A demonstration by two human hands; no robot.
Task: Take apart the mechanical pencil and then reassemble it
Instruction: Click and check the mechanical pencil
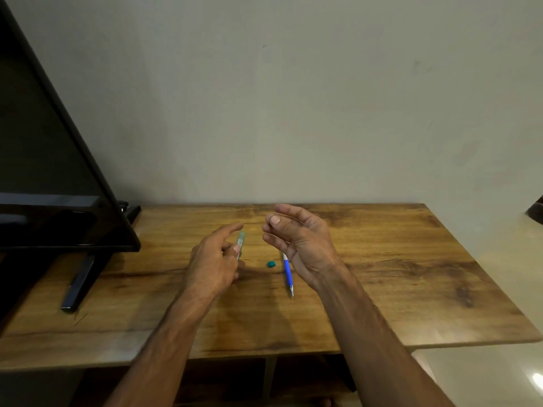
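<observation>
Here we are above the wooden counter (382, 259), both bare forearms reaching in from the bottom of the frame. The left hand (213, 259), just left of centre, is clamped on a pale, translucent green tube (241, 242), thumb pressing it against the fingers, and the tube tilts up and away toward the wall. It looks like the pencil's barrel; what, if anything, sits inside it is too blurred to tell.

The right hand (296, 239), just right of centre, hovers above the counter with thumb and fingertips drawn close together. Whether something tiny is pinched there, I cannot tell. The two hands are near each other but apart, a clear gap of wood showing between them.

Down on the counter, below that gap, lies one small teal cap (271, 263), on its own. Just to its right lies one blue grip section with a metal tip (288, 274), running lengthways toward the camera, tip pointing at the lower part of the frame, its upper end partly hidden behind the right hand.

The count: two hands, one tube held, one teal cap and one blue tipped piece lying loose, three pencil parts in sight.

At the left of the frame stands a dark monitor (50, 171), screen black, its stand leg (83, 277) resting on the counter's left end. A plain wall (293, 98) fills the upper frame.
</observation>
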